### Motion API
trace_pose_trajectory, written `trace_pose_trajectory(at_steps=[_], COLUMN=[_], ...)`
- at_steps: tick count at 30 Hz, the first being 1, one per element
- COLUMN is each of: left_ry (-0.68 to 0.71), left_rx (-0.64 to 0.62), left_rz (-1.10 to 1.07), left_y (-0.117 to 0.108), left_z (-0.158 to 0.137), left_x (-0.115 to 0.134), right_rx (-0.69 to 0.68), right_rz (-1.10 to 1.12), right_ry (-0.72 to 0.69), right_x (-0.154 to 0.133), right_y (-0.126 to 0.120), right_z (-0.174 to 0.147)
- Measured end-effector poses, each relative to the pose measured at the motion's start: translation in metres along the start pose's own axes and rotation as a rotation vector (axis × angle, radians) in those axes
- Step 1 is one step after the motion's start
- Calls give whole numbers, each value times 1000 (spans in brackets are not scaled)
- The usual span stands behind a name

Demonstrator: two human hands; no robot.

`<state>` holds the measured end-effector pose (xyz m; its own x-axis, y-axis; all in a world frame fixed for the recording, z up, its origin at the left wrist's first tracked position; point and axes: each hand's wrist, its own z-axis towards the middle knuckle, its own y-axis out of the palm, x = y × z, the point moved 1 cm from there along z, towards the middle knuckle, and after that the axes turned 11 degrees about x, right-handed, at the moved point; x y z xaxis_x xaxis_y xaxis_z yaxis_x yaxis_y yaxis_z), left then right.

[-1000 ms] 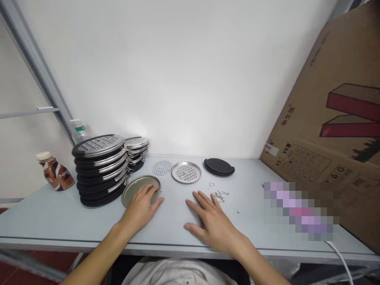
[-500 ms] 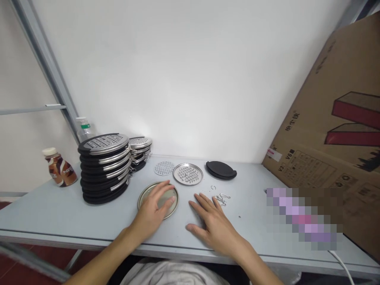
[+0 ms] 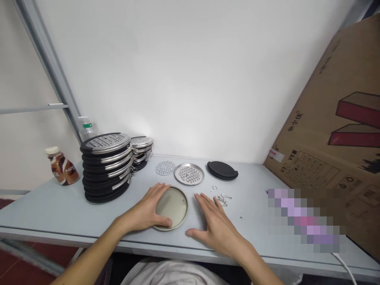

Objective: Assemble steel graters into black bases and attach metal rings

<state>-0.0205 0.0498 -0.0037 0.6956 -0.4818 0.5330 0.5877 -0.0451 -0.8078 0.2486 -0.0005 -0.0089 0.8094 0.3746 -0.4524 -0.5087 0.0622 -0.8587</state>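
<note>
A shallow round metal lid (image 3: 173, 206), greenish-grey inside, lies on the table in front of me. My left hand (image 3: 150, 209) is curved around its left side, with the thumb at the near rim and the fingers along the far-left rim. On the other side, apart from the lid, my right hand (image 3: 216, 225) rests open on the table, thumb spread from the fingers. Just beyond its fingertips lie small wire hooks (image 3: 224, 199) and a small metal ring (image 3: 214, 188). Farther back are a perforated metal disc (image 3: 165, 168), a round grater plate (image 3: 189, 174) and a black round holder (image 3: 222, 170).
A tall stack of graters in black holders (image 3: 105, 170) stands at left, a shorter stack (image 3: 141, 150) behind it. Beside them are a brown drink bottle (image 3: 63, 168) and a clear bottle (image 3: 86, 128). A large cardboard box (image 3: 326, 130) leans at right near a blurred purple item (image 3: 304, 217).
The lid has moved right and toward me with my left hand, which has shifted from lying over it to its left edge. My right hand has stayed nearly in place.
</note>
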Motion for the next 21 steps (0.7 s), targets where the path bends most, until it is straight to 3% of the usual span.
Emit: trace_pose_trajectory(at_steps=[6, 14, 21], left_ry=[-35, 116, 145], left_rx=[47, -30, 17], left_rz=[-141, -84, -79], left_y=[32, 11, 13], left_z=[7, 0, -2], left_x=[34, 2, 7], right_rx=[43, 74, 93], right_rz=[53, 100, 112], right_ry=[-4, 30, -16], right_x=[8, 11, 5], right_y=[3, 2, -5], right_z=[2, 3, 3])
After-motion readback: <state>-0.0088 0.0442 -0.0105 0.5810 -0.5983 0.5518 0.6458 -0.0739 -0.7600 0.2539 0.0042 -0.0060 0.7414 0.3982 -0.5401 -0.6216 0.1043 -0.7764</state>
